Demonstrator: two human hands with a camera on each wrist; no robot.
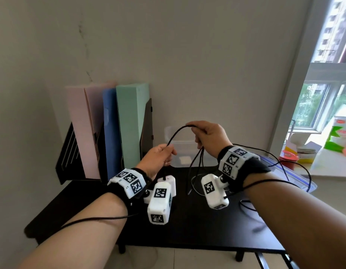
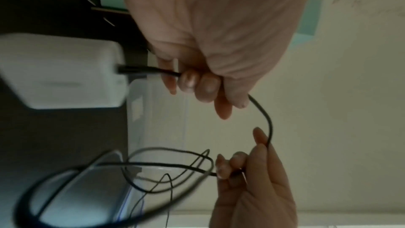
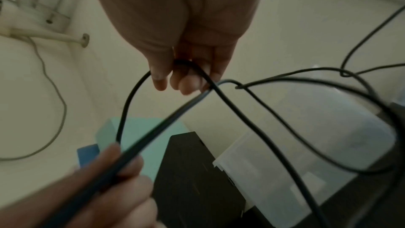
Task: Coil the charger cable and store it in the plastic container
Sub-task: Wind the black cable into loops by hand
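Note:
A black charger cable arcs between both hands above the black table. My left hand grips the cable just above the white charger brick, which dangles below it over the table. My right hand, higher and to the right, holds several gathered loops that hang down to the loose end. In the left wrist view my left hand's fingers curl round the cable by the brick. The clear plastic container stands open right behind the hands.
Pink, blue and green folders stand in a black rack at the back left. A clear lid with a blue rim lies at the table's right edge. Thin black wrist-camera wires trail on the right. Boxes and a bag crowd the windowsill.

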